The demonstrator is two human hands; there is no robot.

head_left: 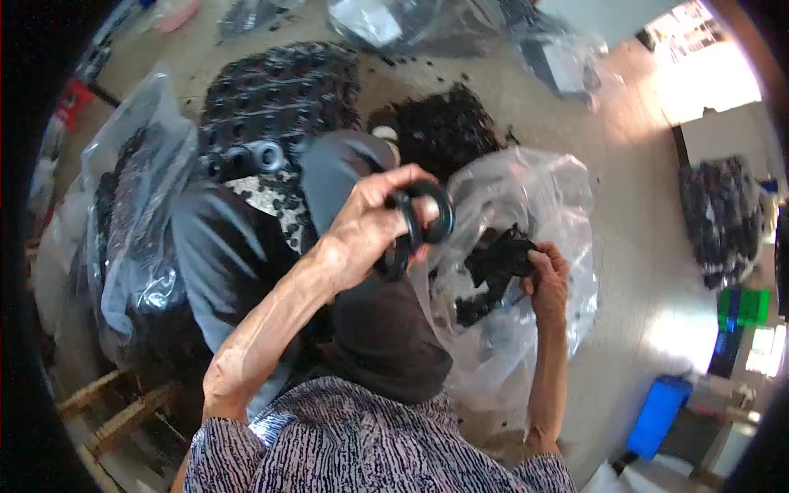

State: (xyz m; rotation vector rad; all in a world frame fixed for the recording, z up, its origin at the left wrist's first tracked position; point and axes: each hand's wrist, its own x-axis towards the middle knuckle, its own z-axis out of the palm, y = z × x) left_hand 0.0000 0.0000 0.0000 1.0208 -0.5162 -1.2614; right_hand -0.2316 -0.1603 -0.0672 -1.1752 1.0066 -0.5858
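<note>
Black rubber rings (445, 215) are gripped by my left hand (366, 218), whose fingers pass through and around them above my knees. My right hand (551, 283) pinches a thin, dark black piece (514, 255) between thumb and fingers; its exact kind cannot be made out. That hand is over the mouth of a clear plastic bag (563, 193) standing to the right of my legs. More black pieces (477, 308) lie inside this bag. Two loose rings (267, 156) rest in front of my knees, beside a larger black mass.
A dark moulded sheet with rows of round shapes (279, 90) lies ahead, with a heap of black scraps (448, 123) to its right. Another filled clear bag (136, 214) stands at left, near a wooden frame (131, 419). A blue bin (657, 415) sits at lower right.
</note>
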